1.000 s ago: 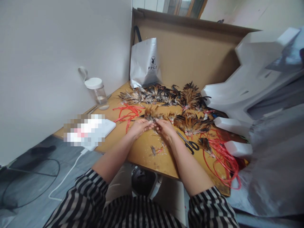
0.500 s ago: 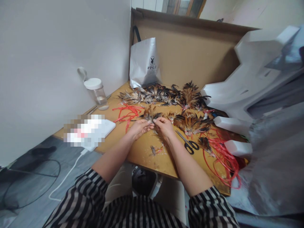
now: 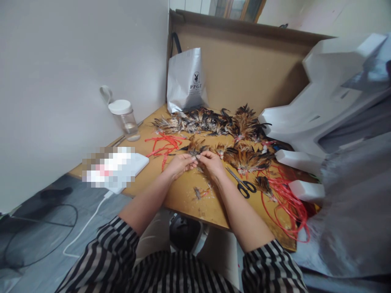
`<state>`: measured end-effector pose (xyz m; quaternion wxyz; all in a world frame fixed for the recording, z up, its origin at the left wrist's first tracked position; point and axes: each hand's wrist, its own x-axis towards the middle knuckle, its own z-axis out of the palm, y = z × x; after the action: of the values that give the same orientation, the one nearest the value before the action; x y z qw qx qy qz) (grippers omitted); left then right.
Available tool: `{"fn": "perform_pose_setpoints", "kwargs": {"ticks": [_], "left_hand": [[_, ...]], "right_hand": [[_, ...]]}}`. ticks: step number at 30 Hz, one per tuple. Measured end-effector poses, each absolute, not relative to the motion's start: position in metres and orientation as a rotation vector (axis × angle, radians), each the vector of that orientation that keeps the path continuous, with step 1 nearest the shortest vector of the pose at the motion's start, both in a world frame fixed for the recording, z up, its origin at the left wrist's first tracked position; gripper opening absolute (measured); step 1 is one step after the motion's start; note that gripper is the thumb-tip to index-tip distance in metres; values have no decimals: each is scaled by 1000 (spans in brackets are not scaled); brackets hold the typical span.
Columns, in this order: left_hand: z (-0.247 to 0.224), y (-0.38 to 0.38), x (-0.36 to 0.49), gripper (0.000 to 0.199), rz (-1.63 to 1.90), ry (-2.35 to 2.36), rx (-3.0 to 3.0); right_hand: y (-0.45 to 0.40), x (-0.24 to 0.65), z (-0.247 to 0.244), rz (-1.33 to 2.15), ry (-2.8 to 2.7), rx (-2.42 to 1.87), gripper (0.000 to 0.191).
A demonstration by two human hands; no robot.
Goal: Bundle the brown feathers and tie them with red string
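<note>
My left hand [image 3: 183, 164] is closed, pinching the lower end of a small bunch of brown and black feathers [image 3: 195, 146]. Right beside it, my right hand [image 3: 211, 162] pinches the same end, its fingertips nearly meeting the left ones. The exact grip is partly hidden by the fingers. Beyond the hands lies a long heap of feathers [image 3: 201, 121]. Tied feather bunches [image 3: 242, 158] rest to the right. Black-handled scissors [image 3: 241, 183] lie on the table to the right of my right wrist. Red plastic strips [image 3: 163, 143] are spread left of the feathers.
A tangle of red ribbon [image 3: 288, 203] lies at the table's right edge. White foam pieces [image 3: 296, 160] jut in there. A clear bottle with white lid [image 3: 125, 118], a white corded device [image 3: 140, 162] and a silver bag [image 3: 185, 81] stand or lie left and behind. Loose feather scraps [image 3: 200, 193] lie in front.
The feather bunch has shifted slightly between my fingertips. Both hands stay in nearly the same place.
</note>
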<state>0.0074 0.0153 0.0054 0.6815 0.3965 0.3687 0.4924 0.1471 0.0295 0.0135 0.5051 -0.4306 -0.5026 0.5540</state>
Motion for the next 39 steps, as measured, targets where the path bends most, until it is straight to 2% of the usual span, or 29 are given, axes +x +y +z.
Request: {"fn": "perform_pose_setpoints", "kwargs": {"ticks": [6, 15, 23, 30, 33, 36, 39], "left_hand": [[4, 15, 10, 22, 1112, 892, 1003], [3, 15, 8, 23, 1118, 922, 1022], [5, 19, 5, 20, 1207, 964, 881], [5, 19, 4, 18, 1206, 970, 855], [4, 20, 4, 17, 1213, 954, 845], [1, 21, 2, 15, 1230, 925, 811], [-1, 23, 1, 12, 1237, 882, 757]], "right_hand": [[31, 148, 12, 1173, -1280, -1082, 34], [31, 151, 15, 1220, -1338, -1096, 26], [26, 185, 26, 678, -2125, -1416, 11], [9, 166, 31, 320, -2273, -1630, 14], [12, 166, 28, 389, -2232, -1612, 13], [20, 173, 25, 731, -2103, -1452, 14], [28, 179, 23, 1084, -1748, -1330, 15]]}}
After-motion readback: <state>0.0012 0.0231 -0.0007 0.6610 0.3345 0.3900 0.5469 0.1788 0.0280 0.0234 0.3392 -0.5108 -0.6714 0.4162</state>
